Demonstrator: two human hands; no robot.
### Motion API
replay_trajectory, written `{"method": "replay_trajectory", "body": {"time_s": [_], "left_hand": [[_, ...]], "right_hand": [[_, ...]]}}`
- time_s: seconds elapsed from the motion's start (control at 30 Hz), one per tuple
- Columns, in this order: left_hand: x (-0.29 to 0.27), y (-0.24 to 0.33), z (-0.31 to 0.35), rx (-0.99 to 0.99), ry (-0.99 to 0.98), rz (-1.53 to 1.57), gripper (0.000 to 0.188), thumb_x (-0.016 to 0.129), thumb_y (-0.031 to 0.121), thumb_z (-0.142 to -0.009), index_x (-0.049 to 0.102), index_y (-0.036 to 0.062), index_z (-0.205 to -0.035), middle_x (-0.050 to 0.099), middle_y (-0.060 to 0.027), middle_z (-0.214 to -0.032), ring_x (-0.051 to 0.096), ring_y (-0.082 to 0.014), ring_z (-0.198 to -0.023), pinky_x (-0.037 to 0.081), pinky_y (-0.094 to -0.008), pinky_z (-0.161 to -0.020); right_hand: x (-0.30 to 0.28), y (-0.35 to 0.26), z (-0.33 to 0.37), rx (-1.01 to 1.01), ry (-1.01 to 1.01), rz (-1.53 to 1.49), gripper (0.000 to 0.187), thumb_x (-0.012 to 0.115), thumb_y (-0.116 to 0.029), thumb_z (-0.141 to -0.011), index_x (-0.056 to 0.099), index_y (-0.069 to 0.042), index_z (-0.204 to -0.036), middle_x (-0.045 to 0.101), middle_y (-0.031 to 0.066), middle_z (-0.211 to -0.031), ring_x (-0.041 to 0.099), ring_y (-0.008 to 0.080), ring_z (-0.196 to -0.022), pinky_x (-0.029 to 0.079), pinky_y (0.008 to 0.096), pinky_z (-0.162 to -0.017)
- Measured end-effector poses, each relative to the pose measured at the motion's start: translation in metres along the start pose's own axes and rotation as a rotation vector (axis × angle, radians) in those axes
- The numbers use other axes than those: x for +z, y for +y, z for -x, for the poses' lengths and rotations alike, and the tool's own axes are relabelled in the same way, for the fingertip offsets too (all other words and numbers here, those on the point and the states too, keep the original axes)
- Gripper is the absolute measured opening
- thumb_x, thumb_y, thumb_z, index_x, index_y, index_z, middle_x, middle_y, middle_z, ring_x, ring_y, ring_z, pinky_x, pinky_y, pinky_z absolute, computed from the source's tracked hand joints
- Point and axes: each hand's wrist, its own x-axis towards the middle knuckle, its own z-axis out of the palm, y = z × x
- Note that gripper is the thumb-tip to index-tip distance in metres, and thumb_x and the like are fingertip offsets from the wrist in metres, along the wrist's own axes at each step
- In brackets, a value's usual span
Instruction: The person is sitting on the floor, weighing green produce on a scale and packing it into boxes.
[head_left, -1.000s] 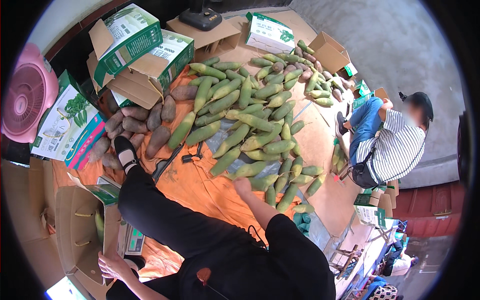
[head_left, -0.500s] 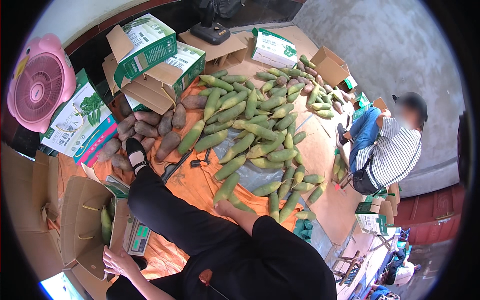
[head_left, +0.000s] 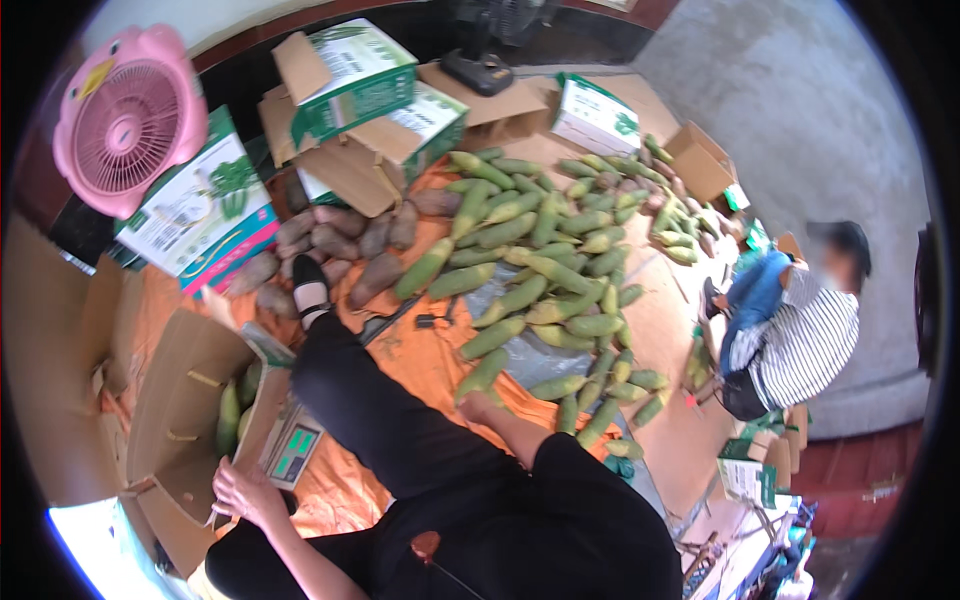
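My left hand (head_left: 245, 494) is at the near rim of an open cardboard box (head_left: 185, 385), its fingers loosely bent and apart, with nothing visible in them. Inside that box lie a few green radishes (head_left: 229, 418). Ahead of my body, my right hand (head_left: 480, 406) is closed around the near end of a green radish (head_left: 484, 370) at the front of a large pile; its fingertips are partly hidden. A scale (head_left: 293, 452) with a lit green display stands between the box and my leg.
Reddish-purple radishes (head_left: 376, 281) lie beyond my foot on an orange sheet (head_left: 350, 440). White-green cartons (head_left: 355, 75) and a pink fan (head_left: 128, 130) stand at the back left. To the right sits a person in a striped shirt (head_left: 808, 335).
The view has shifted, so the scene sits farther right and the floor things lower. In the box, more of the green radishes shows. My right hand stays at the same radish.
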Motion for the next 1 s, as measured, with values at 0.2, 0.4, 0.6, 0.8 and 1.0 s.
{"method": "replay_trajectory", "body": {"time_s": [0.2, 0.4, 0.6, 0.8, 1.0], "left_hand": [[-0.008, 0.004, 0.005, -0.027, -0.023, 0.073, 0.058, 0.070, 0.015, -0.072, 0.044, 0.0106, -0.123, 0.046, -0.0086, -0.123, 0.039, -0.0282, -0.121, 0.014, -0.0622, -0.103], [-0.005, -0.005, 0.005, -0.047, -0.018, 0.063, 0.057, 0.070, 0.016, -0.073, 0.044, 0.0113, -0.123, 0.046, -0.0086, -0.123, 0.039, -0.0282, -0.121, 0.014, -0.0622, -0.103], [-0.007, -0.010, 0.005, -0.014, 0.049, 0.015, 0.060, 0.073, 0.022, -0.069, 0.048, 0.0132, -0.122, 0.050, -0.0078, -0.121, 0.041, -0.0262, -0.118, 0.019, -0.0509, -0.100], [-0.016, -0.002, 0.002, -0.076, -0.077, 0.109, 0.063, 0.076, 0.019, -0.064, 0.047, 0.0111, -0.121, 0.048, -0.0070, -0.121, 0.036, -0.0264, -0.122, 0.013, -0.0576, -0.105], [-0.016, -0.009, 0.003, -0.084, -0.070, 0.135, 0.062, 0.075, 0.017, -0.066, 0.046, 0.0092, -0.121, 0.047, -0.0071, -0.121, 0.036, -0.0269, -0.123, 0.012, -0.0591, -0.105]], "right_hand": [[-0.029, 0.001, 0.013, -0.148, 0.043, 0.148, 0.022, 0.060, -0.024, -0.076, 0.066, -0.005, -0.084, 0.065, 0.0156, -0.082, 0.064, 0.0278, -0.076, 0.049, 0.0390, -0.069], [-0.094, -0.030, 0.041, 0.024, 0.010, -0.481, 0.018, 0.063, -0.020, -0.076, 0.067, -0.004, -0.082, 0.063, 0.0090, -0.071, 0.059, 0.0170, -0.063, 0.048, 0.0324, -0.055], [-0.130, -0.028, 0.050, 0.136, 0.155, -0.791, 0.015, 0.061, -0.019, -0.076, 0.067, -0.008, -0.083, 0.061, 0.0034, -0.076, 0.055, 0.0152, -0.067, 0.047, 0.0301, -0.054], [-0.186, -0.036, 0.063, 0.205, 0.474, -1.013, 0.009, 0.060, -0.017, -0.075, 0.061, -0.008, -0.075, 0.037, -0.0058, -0.054, 0.036, 0.0078, -0.046, 0.033, 0.0248, -0.042], [-0.245, -0.118, 0.099, -0.183, 0.463, -1.100, 0.017, 0.056, -0.019, -0.087, 0.056, -0.005, -0.076, 0.034, -0.0066, -0.052, 0.030, 0.0047, -0.045, 0.032, 0.0229, -0.046]]}}
